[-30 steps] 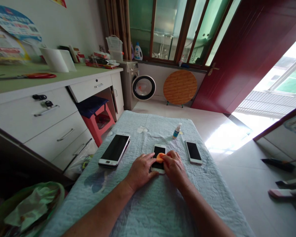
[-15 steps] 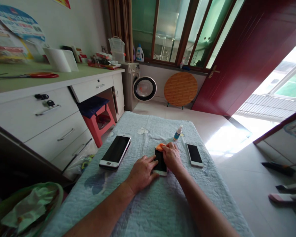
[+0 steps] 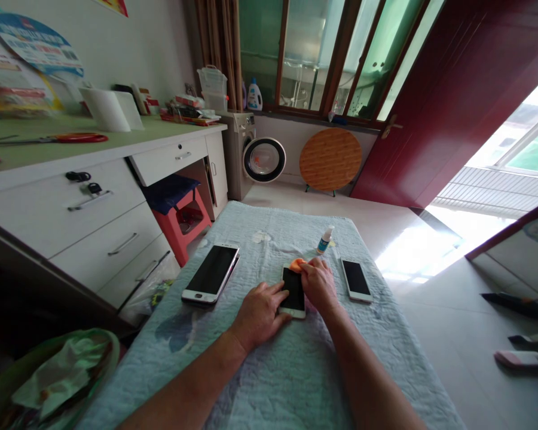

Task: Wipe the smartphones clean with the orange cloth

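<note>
A white-framed smartphone (image 3: pixel 293 292) with a dark screen lies flat on the quilted blue cloth (image 3: pixel 260 382) in front of me. My left hand (image 3: pixel 260 313) grips it from the left, fingers over the side edge and thumb by the bottom corner. Pinched in my right hand (image 3: pixel 318 279) is an orange wiping cloth (image 3: pixel 297 265), pressed on the phone's top end. To the right lies a second white phone (image 3: pixel 356 279), and on the left a larger white phone (image 3: pixel 211 272) rests on another dark one. A small spray bottle (image 3: pixel 325 240) stands beyond my right hand.
A bin (image 3: pixel 112 358) with crumpled paper stands at lower left. Beside the desk (image 3: pixel 116 209) is a red stool (image 3: pixel 183 221). The washing machine (image 3: pixel 240 158) has its round door open. A round wooden tabletop (image 3: pixel 330 158) leans by the wall; brushes (image 3: pixel 513 304) lie at right.
My right hand and the orange cloth have shifted slightly right along the phone's top end. My left hand keeps its hold. The whole view has moved a little.
</note>
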Action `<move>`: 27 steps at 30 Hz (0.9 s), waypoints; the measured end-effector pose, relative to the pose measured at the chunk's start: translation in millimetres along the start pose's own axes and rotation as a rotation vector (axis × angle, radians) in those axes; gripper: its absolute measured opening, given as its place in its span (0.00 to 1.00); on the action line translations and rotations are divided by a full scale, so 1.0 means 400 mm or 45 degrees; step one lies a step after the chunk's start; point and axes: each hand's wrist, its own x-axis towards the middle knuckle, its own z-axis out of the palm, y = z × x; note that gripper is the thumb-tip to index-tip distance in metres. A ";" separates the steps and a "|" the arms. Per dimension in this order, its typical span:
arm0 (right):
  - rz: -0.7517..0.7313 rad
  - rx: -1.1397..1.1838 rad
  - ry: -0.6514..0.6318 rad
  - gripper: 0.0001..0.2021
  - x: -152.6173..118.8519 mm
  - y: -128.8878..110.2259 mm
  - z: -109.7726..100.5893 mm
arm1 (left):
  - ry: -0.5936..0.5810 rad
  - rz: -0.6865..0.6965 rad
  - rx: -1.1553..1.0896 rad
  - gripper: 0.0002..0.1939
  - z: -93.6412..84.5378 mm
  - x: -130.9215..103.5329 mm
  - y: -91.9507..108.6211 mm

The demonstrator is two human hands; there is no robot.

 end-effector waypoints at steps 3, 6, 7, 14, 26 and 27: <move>0.046 0.001 0.019 0.11 -0.005 0.014 -0.004 | -0.004 0.001 0.012 0.24 0.003 0.001 -0.004; 0.074 -0.019 0.047 0.12 -0.001 0.009 0.006 | -0.015 0.022 0.014 0.24 0.004 0.002 -0.008; 0.072 -0.018 0.059 0.12 0.003 0.003 0.012 | -0.018 0.030 0.009 0.24 0.003 0.003 -0.008; -0.052 0.058 -0.050 0.15 0.031 -0.054 0.051 | -0.020 0.058 -0.010 0.19 -0.008 0.003 -0.004; 0.076 -0.032 -0.104 0.16 0.035 -0.047 0.031 | 0.000 -0.019 0.049 0.25 0.004 0.000 0.002; 0.102 -0.043 -0.099 0.16 0.035 -0.040 0.028 | 0.002 -0.024 0.056 0.25 0.006 0.000 0.001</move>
